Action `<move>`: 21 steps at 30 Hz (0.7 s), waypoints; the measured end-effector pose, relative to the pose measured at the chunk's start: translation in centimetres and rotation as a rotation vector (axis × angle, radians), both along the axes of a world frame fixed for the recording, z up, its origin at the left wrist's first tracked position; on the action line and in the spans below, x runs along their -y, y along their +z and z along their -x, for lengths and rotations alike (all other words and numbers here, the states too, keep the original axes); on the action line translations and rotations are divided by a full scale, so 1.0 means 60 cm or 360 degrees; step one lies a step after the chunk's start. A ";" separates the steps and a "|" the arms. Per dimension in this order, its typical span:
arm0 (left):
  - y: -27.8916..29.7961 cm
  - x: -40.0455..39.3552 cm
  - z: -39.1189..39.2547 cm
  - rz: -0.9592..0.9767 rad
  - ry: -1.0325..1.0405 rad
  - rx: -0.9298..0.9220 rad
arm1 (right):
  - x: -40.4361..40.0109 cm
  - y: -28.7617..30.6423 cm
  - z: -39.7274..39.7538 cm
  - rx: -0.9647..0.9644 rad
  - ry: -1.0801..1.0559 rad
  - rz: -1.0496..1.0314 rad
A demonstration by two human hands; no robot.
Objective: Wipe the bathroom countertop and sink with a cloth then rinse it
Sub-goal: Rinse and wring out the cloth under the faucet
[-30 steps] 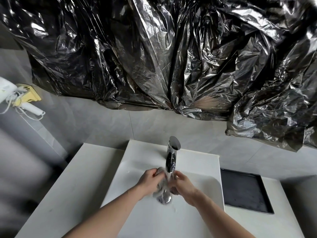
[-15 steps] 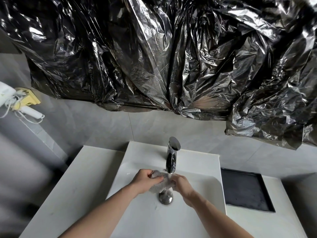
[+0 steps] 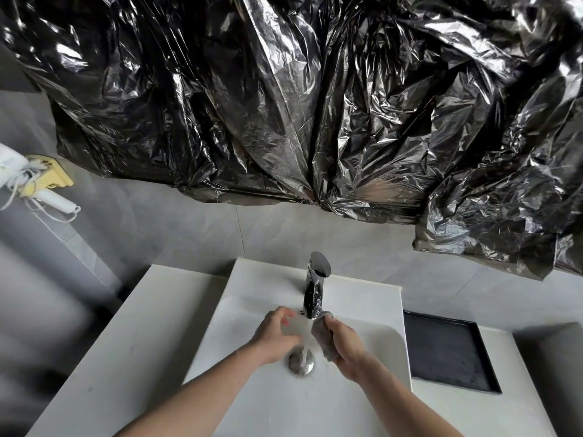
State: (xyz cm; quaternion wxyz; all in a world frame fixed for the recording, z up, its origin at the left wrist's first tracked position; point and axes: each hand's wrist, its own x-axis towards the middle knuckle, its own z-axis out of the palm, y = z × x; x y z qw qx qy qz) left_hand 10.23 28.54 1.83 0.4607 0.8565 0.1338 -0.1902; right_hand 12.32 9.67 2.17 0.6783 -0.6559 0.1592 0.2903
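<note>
Grey cloth under tap, gripped in right hand over sink.
Left hand: fingers loosely curled, holding nothing. One-handed grip may drop cloth onto drain; stream could splash the table.

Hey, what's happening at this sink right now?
A person is rinsing a grey cloth at a white sink. Water runs from the chrome faucet down to the drain. The right hand grips the cloth beside the stream, while the left hand, fingers loosely curled, holds nothing. A black tray sits in the countertop to the right.
</note>
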 end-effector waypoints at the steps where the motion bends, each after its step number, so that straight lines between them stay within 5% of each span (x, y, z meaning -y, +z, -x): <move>1: 0.003 0.006 0.002 0.0060 -0.0060 -0.0007 | -0.001 0.005 0.002 0.0052 0.0091 0.0060; 8: -0.002 0.014 0.005 0.0024 -0.0063 0.0009 | -0.010 0.033 0.014 0.0164 0.0454 0.0108; 13: 0.006 0.003 0.014 0.0115 -0.0019 -0.0022 | -0.003 0.016 0.015 0.0318 0.0191 0.0171; 16: 0.009 -0.001 0.016 0.0313 0.0143 0.0026 | -0.008 -0.003 0.020 0.0191 0.0034 0.0126; 21: 0.031 0.007 0.014 0.0775 0.0383 -0.0134 | -0.010 -0.014 0.039 -0.0075 0.0230 0.0169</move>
